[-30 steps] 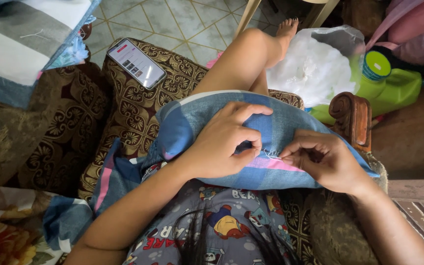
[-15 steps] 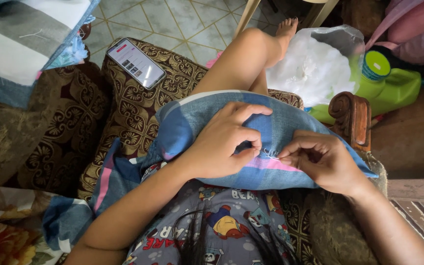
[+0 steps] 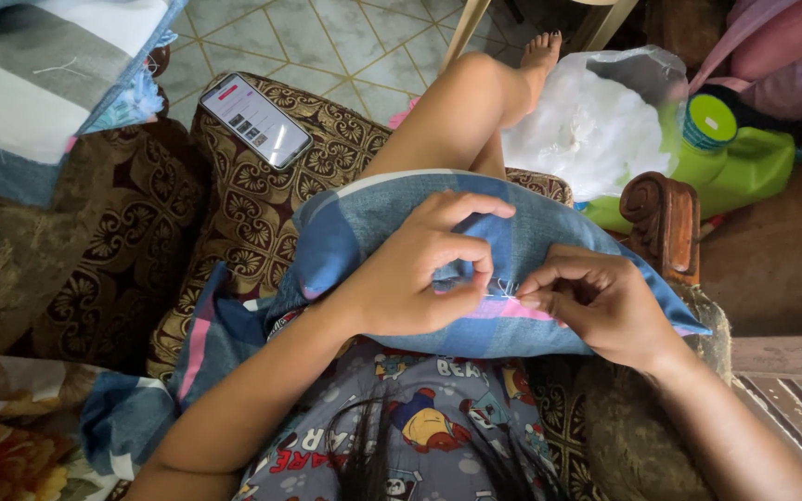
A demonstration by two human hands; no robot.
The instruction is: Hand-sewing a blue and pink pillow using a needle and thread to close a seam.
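Observation:
A blue checked pillow cover with a pink stripe [image 3: 364, 232] lies stuffed across my lap. My left hand [image 3: 424, 269] pinches its seam between thumb and forefinger near the middle. Just to the right, my right hand [image 3: 596, 301] has its fingertips pressed together at the same seam, where a short white thread [image 3: 505, 289] shows. A needle is too small to make out. My bare leg [image 3: 461, 111] stretches forward past the pillow toward the tiled floor.
A phone [image 3: 255, 120] with a lit screen rests on the brown patterned sofa cushion [image 3: 262, 213]. A clear bag of white stuffing [image 3: 587, 121] and a green container [image 3: 726, 153] sit beyond the carved wooden armrest [image 3: 661, 223]. Folded grey and white fabric [image 3: 39, 83] lies at upper left.
My right hand's fingertips have drawn slightly closer to my left thumb at the seam. Otherwise both hands and the pillow stay in place.

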